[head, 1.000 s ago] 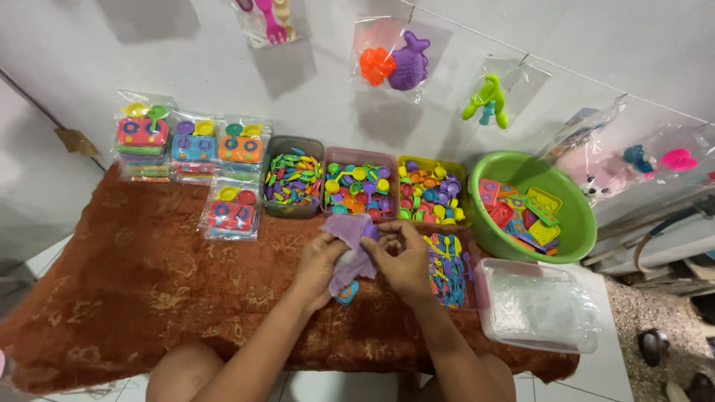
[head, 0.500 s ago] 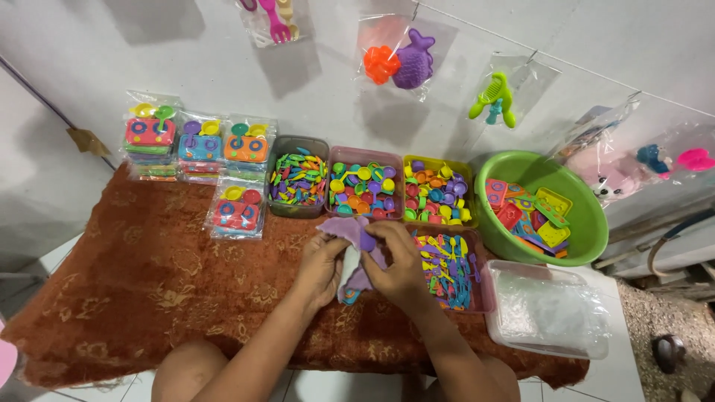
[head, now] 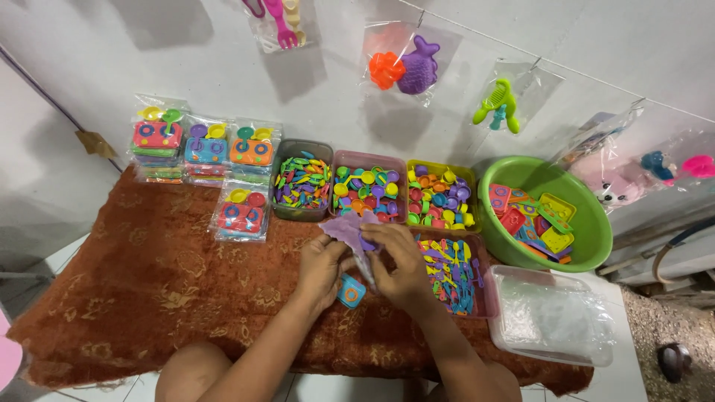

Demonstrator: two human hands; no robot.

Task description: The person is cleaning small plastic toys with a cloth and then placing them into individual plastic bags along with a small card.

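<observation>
Both of my hands meet over the brown patterned cloth (head: 134, 283), in front of the row of toy trays. My left hand (head: 322, 266) grips the lower left side of a clear plastic bag with purple toy pieces (head: 344, 229) in it. My right hand (head: 398, 262) pinches the same bag from the right, fingers closed on a purple piece at its mouth. A small blue toy part with an orange ring (head: 351, 290) shows just below and between the hands; whether a hand holds it I cannot tell.
Three trays of small colourful toy parts (head: 369, 195) line the wall, and another tray (head: 456, 274) lies by my right hand. A green basin (head: 588, 223) holds toy stoves. Packed toy sets (head: 201, 152) stand left. A clear tub of bags (head: 551, 316) is at right.
The hands and the bag stay in about the same spot. The blue part with the orange ring now shows more plainly below the hands.
</observation>
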